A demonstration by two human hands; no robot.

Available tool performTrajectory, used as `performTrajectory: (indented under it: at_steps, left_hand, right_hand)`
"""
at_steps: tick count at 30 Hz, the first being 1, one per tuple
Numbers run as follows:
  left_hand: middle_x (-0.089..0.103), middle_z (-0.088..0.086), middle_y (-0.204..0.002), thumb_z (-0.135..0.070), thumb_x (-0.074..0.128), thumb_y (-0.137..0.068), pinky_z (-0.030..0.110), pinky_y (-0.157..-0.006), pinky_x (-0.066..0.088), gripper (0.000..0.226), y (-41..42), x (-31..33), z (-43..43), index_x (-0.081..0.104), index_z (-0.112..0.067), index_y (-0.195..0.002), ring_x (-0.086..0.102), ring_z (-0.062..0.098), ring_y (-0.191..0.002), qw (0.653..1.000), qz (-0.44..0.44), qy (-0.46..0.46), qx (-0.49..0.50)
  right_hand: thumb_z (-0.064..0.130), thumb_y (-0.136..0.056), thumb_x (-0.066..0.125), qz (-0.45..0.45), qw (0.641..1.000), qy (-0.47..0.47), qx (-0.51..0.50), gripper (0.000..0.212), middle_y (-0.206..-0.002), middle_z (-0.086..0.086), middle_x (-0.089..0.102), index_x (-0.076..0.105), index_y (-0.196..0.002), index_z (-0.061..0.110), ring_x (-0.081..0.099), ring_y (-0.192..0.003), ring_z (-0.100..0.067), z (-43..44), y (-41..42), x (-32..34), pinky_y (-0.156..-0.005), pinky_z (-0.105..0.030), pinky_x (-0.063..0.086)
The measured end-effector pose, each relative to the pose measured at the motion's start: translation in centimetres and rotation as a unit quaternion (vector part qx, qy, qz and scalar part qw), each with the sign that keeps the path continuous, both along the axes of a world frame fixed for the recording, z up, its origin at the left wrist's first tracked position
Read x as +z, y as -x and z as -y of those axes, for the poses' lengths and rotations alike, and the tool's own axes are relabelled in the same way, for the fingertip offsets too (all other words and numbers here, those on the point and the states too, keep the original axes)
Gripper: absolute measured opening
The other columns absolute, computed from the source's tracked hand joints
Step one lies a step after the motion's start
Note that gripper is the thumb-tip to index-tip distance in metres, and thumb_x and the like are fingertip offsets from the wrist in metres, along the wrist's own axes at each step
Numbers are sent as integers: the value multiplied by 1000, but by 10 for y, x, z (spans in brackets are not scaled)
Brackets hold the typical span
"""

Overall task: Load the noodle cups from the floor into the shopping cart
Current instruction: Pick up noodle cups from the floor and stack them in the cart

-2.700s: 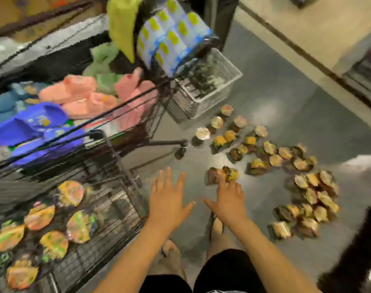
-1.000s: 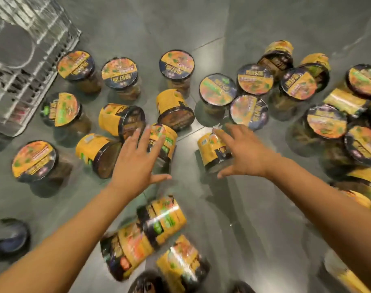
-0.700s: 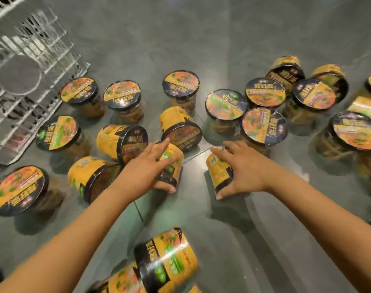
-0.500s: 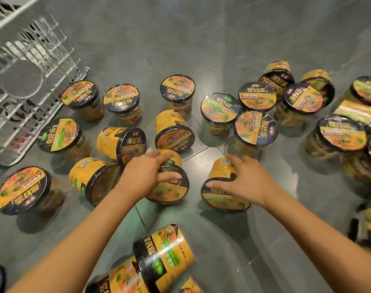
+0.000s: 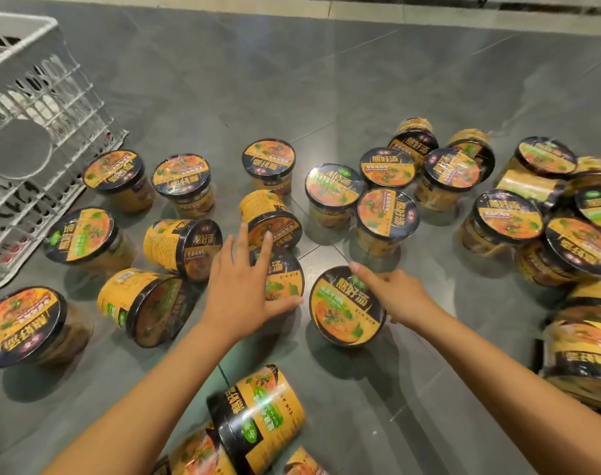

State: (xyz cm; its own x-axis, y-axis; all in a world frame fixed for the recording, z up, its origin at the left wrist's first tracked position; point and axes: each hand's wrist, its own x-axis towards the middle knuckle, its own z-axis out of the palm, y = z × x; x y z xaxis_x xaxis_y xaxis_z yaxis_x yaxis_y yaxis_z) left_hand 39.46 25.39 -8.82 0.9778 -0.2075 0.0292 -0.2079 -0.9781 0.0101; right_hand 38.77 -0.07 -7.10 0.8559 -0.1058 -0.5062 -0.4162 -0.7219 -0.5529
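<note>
L hand lies on left cup – fingers straight, splayed, thumb by its near rim. R hand grips right cup at its side, fingers curled – both amid other cups on floor.

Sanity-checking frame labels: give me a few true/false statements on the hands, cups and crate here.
1. The left hand lies spread on the centre cup. True.
2. The right hand touches nothing. False: it grips the right cup at its rim.
3. Every cup stands upright. False: several lie on their sides, such as the tipped cup.
4. A white crate stands on the floor at upper left. True.
</note>
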Motion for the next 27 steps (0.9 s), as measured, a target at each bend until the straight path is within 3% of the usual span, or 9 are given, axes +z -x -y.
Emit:
performTrajectory:
  at_steps: [2, 5, 7, 9, 12, 15, 18, 23, 27]
  left_hand:
    - [21, 27, -154, -98, 21, -60, 56, -103, 36, 127, 0, 4, 0, 26, -9, -151, 33, 48, -133, 1000, -18, -14, 6]
    - [20, 27, -154, -101, 19, -49, 53, -104, 34, 139, 1, 8, -1, 18, -8, -152, 33, 46, -134, 997, -54, -33, 39]
    - [23, 28, -152, -100, 17, -45, 51, -103, 35, 142, 2, 8, -1, 15, -7, -153, 34, 45, -132, 995, -66, -27, 63]
    - [26, 27, -151, -101, 19, -43, 50, -102, 36, 144, 3, 8, -2, 12, -8, -153, 36, 44, -131, 995, -68, -28, 70]
    - [26, 25, -149, -101, 36, -43, 46, -98, 39, 147, 5, 8, -4, 3, -10, -153, 39, 40, -127, 993, -80, -43, 69]
    - [36, 24, -138, -94, 51, -47, 43, -87, 44, 141, 6, 6, -6, 5, -13, -154, 46, 39, -113, 994, -78, -35, 69]
    - [43, 21, -126, -87, 50, -47, 41, -77, 47, 134, 8, 4, -8, 14, -14, -153, 48, 37, -102, 996, -59, -7, 62]
    - [37, 24, -134, -86, 56, -48, 45, -88, 45, 135, 10, 2, -7, 8, -17, -154, 45, 40, -111, 994, -77, 26, 66]
    - [37, 21, -132, -88, 53, -47, 44, -89, 46, 136, 6, 15, -11, 6, -18, -154, 45, 39, -113, 992, -97, 29, 73]
  right_hand:
    - [69, -89, 39, 62, 996, 56, -13, 64, -63, -8, 58, 48, -61, 12, 57, -71, -29, 4, 1, -1, -60, -36, 42]
    - [62, -92, 43, 137, 980, 147, 13, 52, -102, -14, 64, 55, -108, 14, 59, -96, -37, 4, 7, -4, -75, -41, 48]
    - [74, -83, 44, 88, 981, 162, 56, 77, -126, -12, 52, 35, -139, 21, 53, -113, -35, 0, 12, -3, -88, -43, 46]
    - [89, -67, 44, 38, 977, 183, 100, 111, -139, -12, 39, 11, -152, 25, 45, -125, -34, -2, 17, -2, -96, -44, 42]
    - [99, -48, 39, 15, 959, 229, 164, 137, -144, -14, 32, -10, -153, 25, 40, -129, -35, -2, 23, -2, -100, -46, 41]
    - [99, -49, 43, 25, 951, 240, 193, 138, -141, -15, 34, -14, -152, 25, 42, -126, -34, -1, 24, -4, -98, -45, 42]
    - [93, -57, 47, 53, 949, 230, 211, 130, -135, -13, 38, -12, -152, 26, 44, -122, -32, -4, 22, -7, -96, -41, 45]
    - [85, -59, 58, 104, 965, 166, 172, 127, -122, -8, 39, -2, -154, 27, 46, -118, -29, -6, 16, -9, -92, -38, 47]
    - [92, -56, 47, 127, 950, 211, 190, 129, -116, -6, 43, -4, -153, 25, 50, -110, -27, -12, 6, 4, -88, -38, 48]
